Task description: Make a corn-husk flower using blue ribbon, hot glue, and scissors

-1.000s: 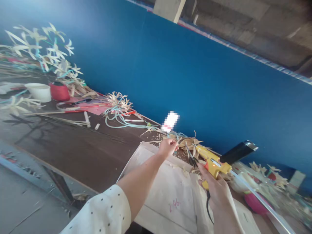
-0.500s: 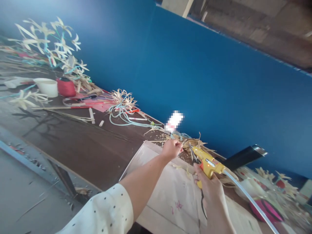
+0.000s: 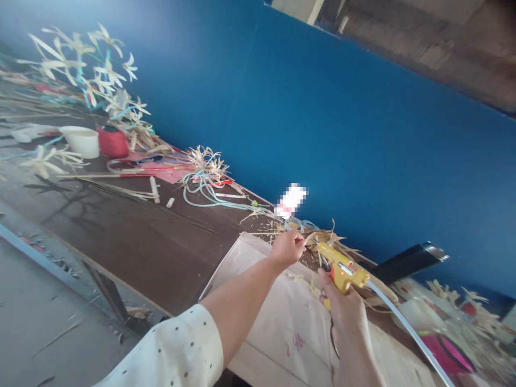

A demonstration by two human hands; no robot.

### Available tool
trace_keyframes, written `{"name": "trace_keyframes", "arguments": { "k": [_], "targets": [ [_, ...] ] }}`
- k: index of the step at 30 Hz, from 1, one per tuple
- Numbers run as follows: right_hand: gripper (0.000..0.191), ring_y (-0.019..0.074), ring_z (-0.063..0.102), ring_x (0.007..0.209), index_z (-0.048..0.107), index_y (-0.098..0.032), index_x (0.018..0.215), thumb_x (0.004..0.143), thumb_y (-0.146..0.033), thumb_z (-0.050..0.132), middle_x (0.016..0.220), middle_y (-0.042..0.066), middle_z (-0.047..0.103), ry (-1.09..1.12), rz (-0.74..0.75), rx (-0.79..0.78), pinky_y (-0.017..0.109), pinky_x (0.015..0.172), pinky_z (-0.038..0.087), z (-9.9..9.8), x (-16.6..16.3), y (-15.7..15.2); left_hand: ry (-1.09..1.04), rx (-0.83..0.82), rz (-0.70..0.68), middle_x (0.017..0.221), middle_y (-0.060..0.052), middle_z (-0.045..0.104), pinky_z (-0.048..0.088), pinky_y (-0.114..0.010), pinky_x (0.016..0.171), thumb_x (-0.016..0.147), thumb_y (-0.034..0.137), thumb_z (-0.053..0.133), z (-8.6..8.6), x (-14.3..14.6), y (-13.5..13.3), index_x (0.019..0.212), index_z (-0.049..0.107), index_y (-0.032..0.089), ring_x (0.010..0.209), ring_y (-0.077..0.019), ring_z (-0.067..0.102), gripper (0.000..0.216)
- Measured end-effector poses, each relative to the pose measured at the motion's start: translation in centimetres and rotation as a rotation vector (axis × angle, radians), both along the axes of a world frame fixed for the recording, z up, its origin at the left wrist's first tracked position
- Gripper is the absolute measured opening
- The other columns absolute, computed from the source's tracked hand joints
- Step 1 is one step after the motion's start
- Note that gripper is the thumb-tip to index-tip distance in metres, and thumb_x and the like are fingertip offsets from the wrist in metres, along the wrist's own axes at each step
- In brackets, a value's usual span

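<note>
My right hand [image 3: 341, 301] grips a yellow glue gun [image 3: 341, 266] with a clear glue stick [image 3: 403, 325] trailing out of its back. The gun's nozzle points at a thin dried straw piece [image 3: 312, 240] pinched in my left hand [image 3: 287, 248]. Both hands hover over a pale wooden board [image 3: 278, 322] with pink writing, beside a heap of dried straw scraps [image 3: 334, 242].
A dark brown table [image 3: 133, 236] runs along a blue wall [image 3: 322, 123]. Straw flowers [image 3: 80, 59], a white cup [image 3: 83, 141], a red spool [image 3: 113, 142] and pale blue cord [image 3: 205, 196] lie at the left. A black cylinder [image 3: 411, 258] and pink bowl [image 3: 447, 355] sit right.
The view has shifted a little. My right hand brought the glue gun's nozzle closer to the straw piece in my left hand.
</note>
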State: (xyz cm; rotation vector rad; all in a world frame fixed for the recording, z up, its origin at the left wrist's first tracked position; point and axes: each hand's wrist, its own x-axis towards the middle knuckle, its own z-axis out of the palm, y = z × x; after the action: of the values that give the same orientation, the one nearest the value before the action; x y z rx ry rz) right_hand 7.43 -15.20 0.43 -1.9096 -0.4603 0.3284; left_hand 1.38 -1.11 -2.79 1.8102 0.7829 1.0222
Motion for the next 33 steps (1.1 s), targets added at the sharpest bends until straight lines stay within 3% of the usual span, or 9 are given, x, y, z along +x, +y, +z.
{"name": "trace_keyframes", "arguments": {
  "k": [10, 22, 33],
  "targets": [
    [0.056, 0.0181, 0.055, 0.05, 0.067, -0.008, 0.085, 0.055, -0.055, 0.072, 0.054, 0.004, 0.061, -0.108, -0.038, -0.163, 0.026, 0.048, 0.043, 0.41, -0.37, -0.05, 0.015, -0.014, -0.014, 0.073, 0.0, 0.071, 0.043, -0.022, 0.068, 0.083, 0.032, 0.046, 0.25, -0.03, 0.02, 0.07, 0.062, 0.019, 0.074, -0.014, 0.063, 0.024],
    [0.056, 0.0199, 0.058, 0.055, 0.068, -0.01, 0.086, 0.055, -0.057, 0.071, 0.064, 0.006, 0.066, -0.137, -0.04, -0.177, 0.028, 0.052, 0.043, 0.09, -0.29, 0.06, 0.051, -0.082, -0.022, 0.073, 0.001, 0.07, 0.044, -0.021, 0.071, 0.083, 0.029, 0.046, 0.31, 0.19, -0.04, 0.072, 0.064, 0.02, 0.073, -0.0126, 0.062, 0.022],
    [0.054, 0.0212, 0.057, 0.054, 0.068, -0.011, 0.087, 0.058, -0.056, 0.069, 0.056, 0.005, 0.063, -0.143, -0.044, -0.213, 0.029, 0.053, 0.043, 0.56, -0.75, -0.02, 0.068, -0.112, -0.022, 0.072, 0.001, 0.069, 0.043, -0.021, 0.069, 0.083, 0.031, 0.046, 0.53, 0.15, -0.07, 0.074, 0.065, 0.02, 0.069, -0.0117, 0.061, 0.024]
  ]
}}
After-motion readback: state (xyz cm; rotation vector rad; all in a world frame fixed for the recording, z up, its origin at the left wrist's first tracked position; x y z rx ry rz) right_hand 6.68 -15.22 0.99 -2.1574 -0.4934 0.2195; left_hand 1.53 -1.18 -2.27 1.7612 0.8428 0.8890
